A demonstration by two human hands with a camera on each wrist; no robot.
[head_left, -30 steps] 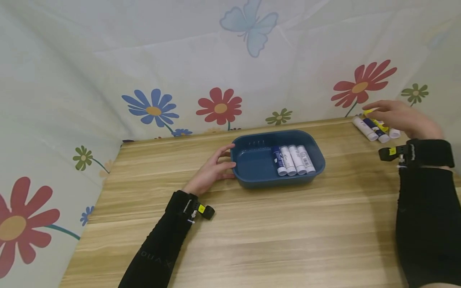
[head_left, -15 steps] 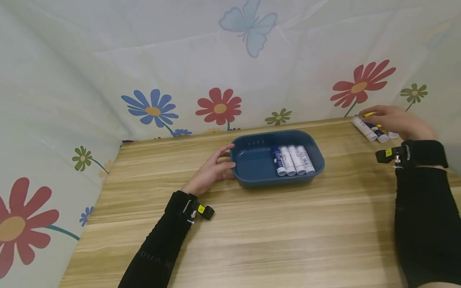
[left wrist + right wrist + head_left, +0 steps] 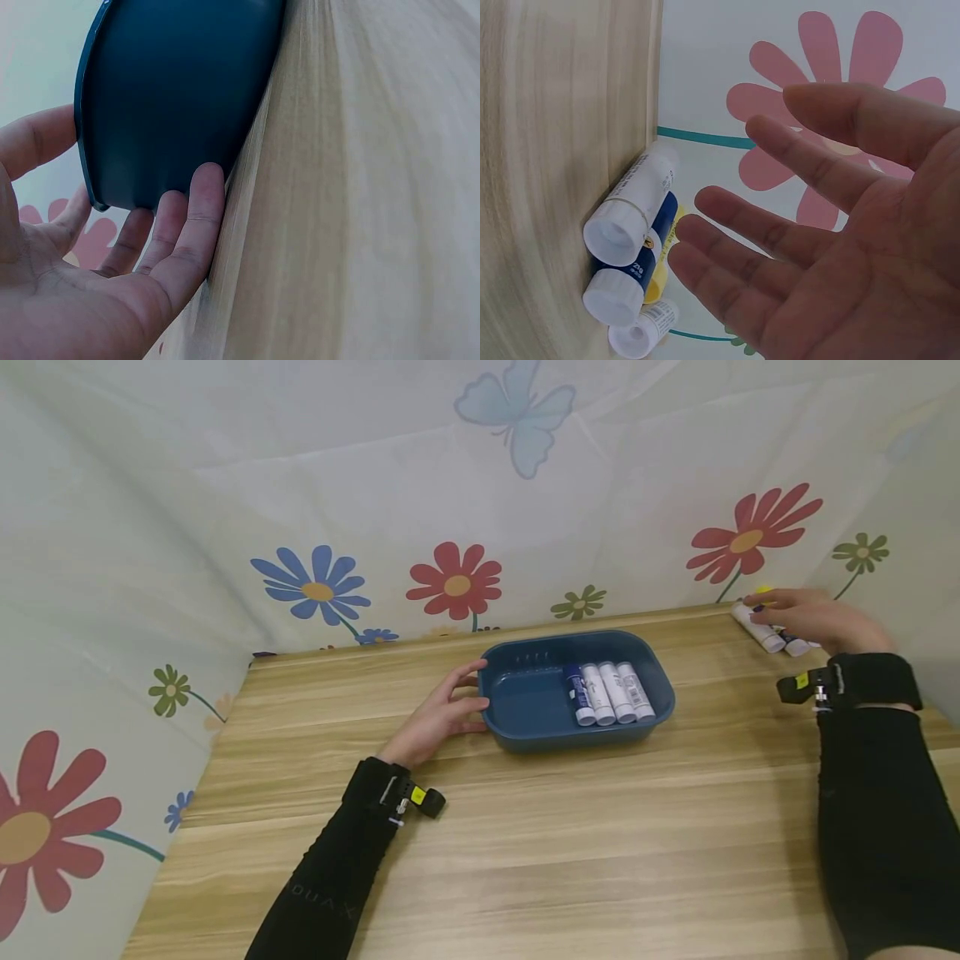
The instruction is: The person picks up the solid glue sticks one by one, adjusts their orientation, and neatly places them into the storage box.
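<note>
A dark blue plastic basin (image 3: 525,695) stands on the wooden table. My left hand (image 3: 433,720) rests with spread, slightly bent fingertips against its left end; in the left wrist view, fingers (image 3: 204,196) touch the outer wall. Several glue sticks lie side by side in the basin's right half: a navy glue stick (image 3: 579,695) leftmost, then white ones. At the back right my right hand (image 3: 813,617) hovers over more glue sticks, holding nothing. The right wrist view shows a white glue stick (image 3: 630,214), a navy one (image 3: 619,292), a yellow one (image 3: 660,277) and another white one (image 3: 645,330).
A white sheet (image 3: 637,510) printed with flowers and a butterfly hangs behind the table and along its sides. The wooden tabletop (image 3: 562,852) stretches in front of the basin. Each wrist wears a black strap with a small camera.
My right hand has moved a little left and lower over the loose glue sticks, covering more of them. The left hand and the basin have stayed in place.
</note>
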